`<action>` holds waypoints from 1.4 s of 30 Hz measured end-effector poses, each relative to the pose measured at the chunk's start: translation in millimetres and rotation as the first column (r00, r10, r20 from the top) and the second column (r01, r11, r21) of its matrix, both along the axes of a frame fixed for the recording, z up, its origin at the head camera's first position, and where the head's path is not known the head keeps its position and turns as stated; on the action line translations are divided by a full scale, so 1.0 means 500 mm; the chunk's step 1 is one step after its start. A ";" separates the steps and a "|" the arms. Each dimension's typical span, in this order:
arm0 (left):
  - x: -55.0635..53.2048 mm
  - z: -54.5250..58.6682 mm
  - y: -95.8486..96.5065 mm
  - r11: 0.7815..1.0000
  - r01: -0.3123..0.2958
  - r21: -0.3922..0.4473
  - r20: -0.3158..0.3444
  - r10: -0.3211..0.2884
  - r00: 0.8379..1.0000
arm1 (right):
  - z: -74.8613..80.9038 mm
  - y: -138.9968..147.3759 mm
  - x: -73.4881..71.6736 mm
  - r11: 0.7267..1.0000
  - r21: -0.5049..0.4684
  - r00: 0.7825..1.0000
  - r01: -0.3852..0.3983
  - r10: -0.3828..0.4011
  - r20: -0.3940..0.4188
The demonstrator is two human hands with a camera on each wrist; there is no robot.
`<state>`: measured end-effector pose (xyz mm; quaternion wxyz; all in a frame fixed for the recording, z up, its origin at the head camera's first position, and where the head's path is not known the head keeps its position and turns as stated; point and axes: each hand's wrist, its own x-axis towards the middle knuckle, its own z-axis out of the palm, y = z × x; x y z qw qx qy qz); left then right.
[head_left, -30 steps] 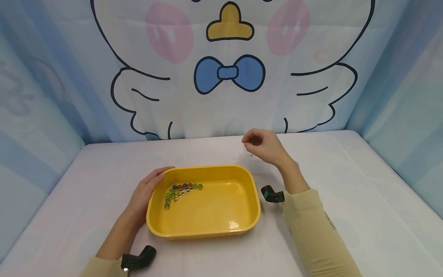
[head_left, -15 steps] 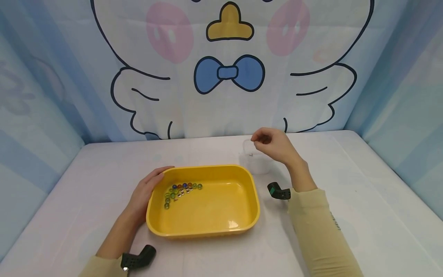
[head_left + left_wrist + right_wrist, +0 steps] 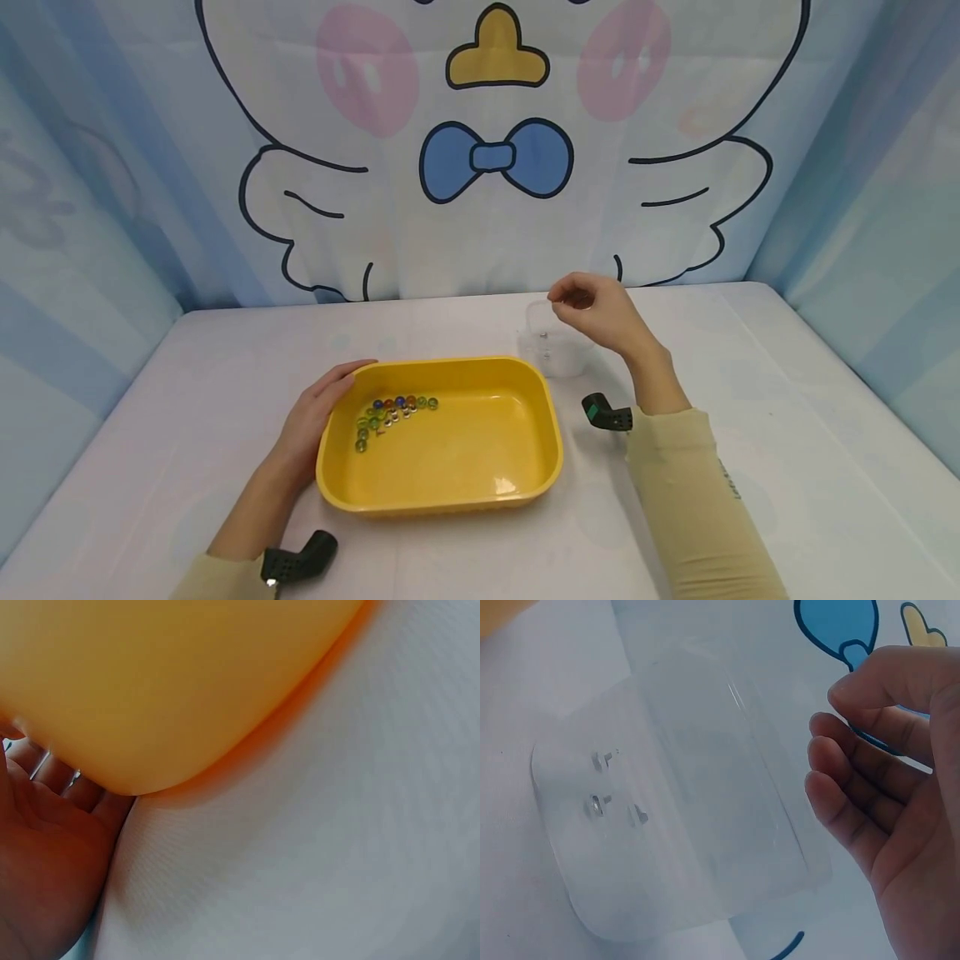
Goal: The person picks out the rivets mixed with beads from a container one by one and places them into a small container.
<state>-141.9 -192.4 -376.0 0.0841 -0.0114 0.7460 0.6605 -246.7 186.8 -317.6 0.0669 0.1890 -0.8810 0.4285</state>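
My left hand (image 3: 309, 425) rests against the left end of a yellow tray (image 3: 450, 500), its fingers along the outer wall and at the rim. In the left wrist view, the fingers (image 3: 82, 791) lie against the tray's outside. Glass marbles (image 3: 374, 422) and several small silver tacks (image 3: 396, 415) are gathered in the tray's upper left part. My right hand (image 3: 596, 312) hovers over a clear plastic box (image 3: 705, 862), fingers loosely curled, with nothing visible between them. Inside the box lie 3 small metal tacks (image 3: 596, 804), seen in the right wrist view.
A white cloth (image 3: 750, 375) covers the table. Behind it hangs a backdrop (image 3: 495, 242) with a cartoon figure, and blue side curtains (image 3: 862, 250) flank the table. A black wrist camera (image 3: 607, 412) juts from the right sleeve, another black camera (image 3: 300, 558) from the left.
My right hand has moved a little to the right, uncovering the clear box. More tacks now show in the box. The left hand and tray have stayed put.
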 end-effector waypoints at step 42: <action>0.000 -0.003 0.001 1.000 0.013 -0.018 -0.014 -0.013 1.000 | 0.033 -0.163 0.046 0.898 -0.188 0.915 -0.397 0.373 -0.151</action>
